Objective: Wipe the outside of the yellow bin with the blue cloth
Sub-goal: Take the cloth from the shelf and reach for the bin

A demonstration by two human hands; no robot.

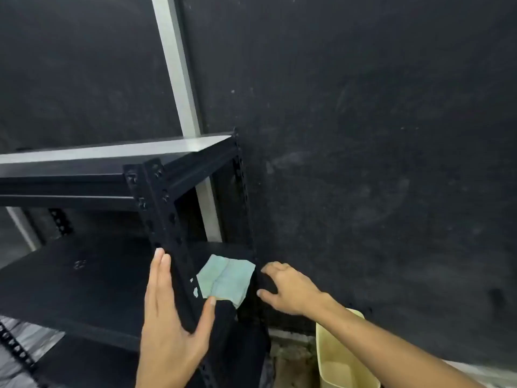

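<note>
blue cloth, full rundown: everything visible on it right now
The blue cloth is a pale blue-green fabric square, folded, with a crease down its middle. It lies flat on the black shelf near the right end, behind the front upright. The left hand has its thumb tip at the near edge; the right hand is beside it, apart. Neither grips it.

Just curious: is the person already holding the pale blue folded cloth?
No, the pale blue folded cloth lies on the black metal shelf between both open hands.
</note>
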